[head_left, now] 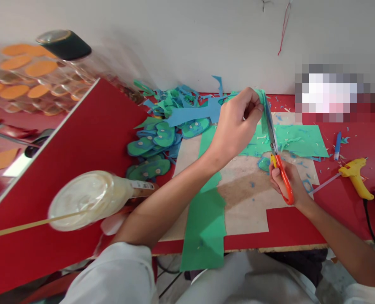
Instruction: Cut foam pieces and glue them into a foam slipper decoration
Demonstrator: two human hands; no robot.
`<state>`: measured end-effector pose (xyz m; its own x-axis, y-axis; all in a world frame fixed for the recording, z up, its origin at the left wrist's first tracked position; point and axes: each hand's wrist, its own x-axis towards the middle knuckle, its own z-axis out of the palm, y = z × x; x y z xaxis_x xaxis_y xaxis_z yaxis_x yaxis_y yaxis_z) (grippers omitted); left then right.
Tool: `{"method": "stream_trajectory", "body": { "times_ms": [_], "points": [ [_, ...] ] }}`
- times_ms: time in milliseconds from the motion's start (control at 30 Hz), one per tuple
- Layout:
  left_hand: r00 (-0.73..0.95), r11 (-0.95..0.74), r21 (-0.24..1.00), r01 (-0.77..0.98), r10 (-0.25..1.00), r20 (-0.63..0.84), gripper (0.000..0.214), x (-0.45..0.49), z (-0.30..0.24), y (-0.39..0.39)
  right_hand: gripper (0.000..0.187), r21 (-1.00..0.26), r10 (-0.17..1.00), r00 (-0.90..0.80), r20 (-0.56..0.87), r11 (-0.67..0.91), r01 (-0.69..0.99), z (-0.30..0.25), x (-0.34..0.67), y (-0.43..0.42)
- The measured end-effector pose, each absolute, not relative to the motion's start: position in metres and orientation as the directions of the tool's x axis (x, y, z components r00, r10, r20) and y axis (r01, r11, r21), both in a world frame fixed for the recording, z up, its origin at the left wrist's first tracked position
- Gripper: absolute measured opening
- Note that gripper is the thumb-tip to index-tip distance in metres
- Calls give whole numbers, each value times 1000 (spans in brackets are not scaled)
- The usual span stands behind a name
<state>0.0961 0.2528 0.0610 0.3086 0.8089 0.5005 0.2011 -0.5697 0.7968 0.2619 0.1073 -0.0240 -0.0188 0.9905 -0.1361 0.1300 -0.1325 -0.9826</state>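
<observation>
Pinched between the thumb and fingers of my left hand [238, 120] is a small piece of green foam sheet [263, 120], raised above the table. My right hand [287, 181] grips orange-handled scissors [282, 175], whose blades point up and lie against the green piece. Below them a long green strip [298, 139] lies on a pale board [244, 215], strewn with offcuts. Another green strip [206, 223] hangs over the table's front edge. Left of my hands is a pile of green and blue slipper-shaped cutouts [149, 143]. A single small green cutout [263, 164] lies beside my right hand.
Blue and green scraps [181, 99] heap against the wall. A yellow glue gun [356, 173] and a blue marker [337, 145] lie at right. A red panel [89, 139] slants up at left, behind a lidded plastic cup [86, 200] with a straw. Clear jars [57, 63] stand beyond.
</observation>
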Motion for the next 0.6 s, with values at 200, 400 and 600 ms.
{"method": "stream_trajectory", "body": {
  "times_ms": [200,400,600],
  "points": [
    [306,-572,784,241,812,498,24,97,64,251,74,-980,991,-11,-135,-132,146,-25,263,108],
    [323,-557,791,252,819,474,22,98,67,248,76,-975,989,10,-148,-148,168,-21,265,109],
    [330,-548,798,249,823,462,22,97,68,249,67,-965,981,48,-189,-195,177,-13,265,109]
  ]
}}
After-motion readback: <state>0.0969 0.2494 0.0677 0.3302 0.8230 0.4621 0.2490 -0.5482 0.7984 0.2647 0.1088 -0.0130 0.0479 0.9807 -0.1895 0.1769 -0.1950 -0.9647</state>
